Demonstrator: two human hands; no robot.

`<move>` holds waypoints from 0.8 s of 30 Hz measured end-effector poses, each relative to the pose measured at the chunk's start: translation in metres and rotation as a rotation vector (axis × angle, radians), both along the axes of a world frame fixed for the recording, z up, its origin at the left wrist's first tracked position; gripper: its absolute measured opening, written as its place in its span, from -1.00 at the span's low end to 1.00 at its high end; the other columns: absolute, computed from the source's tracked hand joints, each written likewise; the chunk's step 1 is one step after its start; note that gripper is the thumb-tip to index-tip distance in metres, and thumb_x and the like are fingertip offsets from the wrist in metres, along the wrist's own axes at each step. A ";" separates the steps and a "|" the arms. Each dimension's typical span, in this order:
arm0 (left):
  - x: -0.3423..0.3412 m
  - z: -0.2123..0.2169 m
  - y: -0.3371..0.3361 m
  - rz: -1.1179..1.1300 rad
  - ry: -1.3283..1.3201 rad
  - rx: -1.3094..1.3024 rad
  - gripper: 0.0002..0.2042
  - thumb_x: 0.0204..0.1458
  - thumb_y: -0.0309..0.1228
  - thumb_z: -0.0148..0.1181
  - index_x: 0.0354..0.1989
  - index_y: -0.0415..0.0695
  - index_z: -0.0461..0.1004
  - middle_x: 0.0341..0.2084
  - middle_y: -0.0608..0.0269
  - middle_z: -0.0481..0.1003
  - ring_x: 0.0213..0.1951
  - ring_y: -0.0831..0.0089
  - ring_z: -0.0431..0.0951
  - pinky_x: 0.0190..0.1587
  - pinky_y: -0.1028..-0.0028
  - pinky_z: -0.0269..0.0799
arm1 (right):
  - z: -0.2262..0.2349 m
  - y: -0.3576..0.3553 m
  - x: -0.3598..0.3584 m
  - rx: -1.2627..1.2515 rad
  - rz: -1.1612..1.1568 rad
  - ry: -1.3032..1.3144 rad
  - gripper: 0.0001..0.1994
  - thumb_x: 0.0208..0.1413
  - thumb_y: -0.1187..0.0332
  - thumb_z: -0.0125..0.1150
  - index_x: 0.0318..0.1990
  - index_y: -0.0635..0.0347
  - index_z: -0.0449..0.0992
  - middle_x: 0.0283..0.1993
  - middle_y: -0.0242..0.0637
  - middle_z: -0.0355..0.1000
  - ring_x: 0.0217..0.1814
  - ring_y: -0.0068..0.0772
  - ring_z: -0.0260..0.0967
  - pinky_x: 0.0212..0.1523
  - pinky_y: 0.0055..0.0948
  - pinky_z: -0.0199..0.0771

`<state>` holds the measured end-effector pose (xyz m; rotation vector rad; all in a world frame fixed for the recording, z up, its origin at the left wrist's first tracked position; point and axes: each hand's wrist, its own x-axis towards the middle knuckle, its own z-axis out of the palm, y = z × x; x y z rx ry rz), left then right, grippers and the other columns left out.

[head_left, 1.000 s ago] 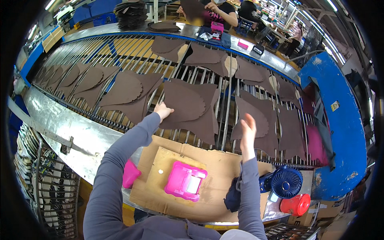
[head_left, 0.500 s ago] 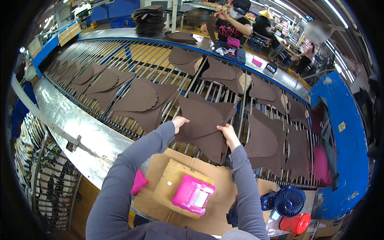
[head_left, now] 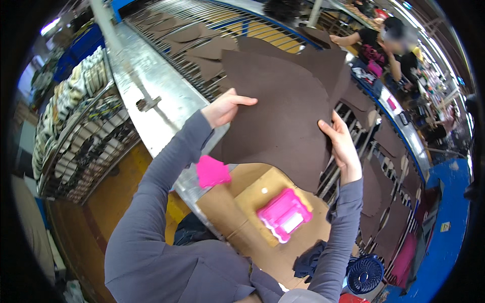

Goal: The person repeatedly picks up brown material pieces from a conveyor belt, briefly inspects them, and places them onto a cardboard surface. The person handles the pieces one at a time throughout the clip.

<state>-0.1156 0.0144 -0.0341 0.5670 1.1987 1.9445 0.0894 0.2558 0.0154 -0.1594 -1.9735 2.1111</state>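
Note:
Between my two hands I hold up a set of large dark brown flat cut pieces (head_left: 283, 101), lifted off the bar conveyor. They overlap, and the front one has a curved outer edge. My left hand (head_left: 226, 107) pinches their left edge, thumb or finger lying on the front face. On the right edge, my right hand (head_left: 341, 139) grips with its thumb in front and its fingers behind, mostly hidden. Below the pieces, a pink plastic tool-like block (head_left: 285, 214) rests on a tan board (head_left: 250, 194).
More brown pieces (head_left: 209, 53) lie along the bar conveyor (head_left: 230, 22). A metal side table (head_left: 134, 65) runs at the left, near a rack of striped pieces (head_left: 83, 121). A blue fan (head_left: 365, 273) stands at lower right by the blue machine housing (head_left: 444, 217). Across the conveyor sits a co-worker (head_left: 376, 45).
The brown pieces have been raised from the conveyor toward me, held by both hands. My view has swung left, showing more of the rack and floor.

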 end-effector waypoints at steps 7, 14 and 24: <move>0.063 -0.066 -0.165 0.605 -0.138 0.078 -0.54 0.13 -0.49 0.14 0.20 -0.26 0.20 0.11 0.13 0.36 0.14 0.30 0.38 0.17 0.31 0.35 | 0.050 -0.025 0.036 0.436 -0.136 0.000 -0.48 0.25 0.32 0.05 0.35 0.13 0.16 0.20 -0.23 0.35 0.05 -0.47 0.37 0.09 -0.47 0.31; 0.099 -0.144 -0.223 0.506 -0.364 -0.206 -0.70 0.22 -0.34 0.06 0.03 -0.26 0.35 -0.04 0.18 0.49 -0.05 0.31 0.53 0.05 0.32 0.44 | 0.039 -0.042 0.143 0.515 -0.400 -0.005 -0.60 0.25 0.35 0.06 0.19 0.34 0.35 0.10 -0.13 0.42 0.04 -0.44 0.40 0.09 -0.44 0.35; 0.073 -0.145 -0.275 0.869 0.811 -1.325 -0.40 -0.14 -0.22 0.37 0.03 -0.37 0.39 -0.10 -0.08 0.51 -0.03 0.07 0.51 0.05 0.27 0.40 | 0.004 -0.109 0.257 0.482 -0.503 -0.136 -0.71 0.21 0.54 0.04 0.08 0.37 0.44 0.12 -0.10 0.38 0.02 -0.42 0.40 0.08 -0.42 0.39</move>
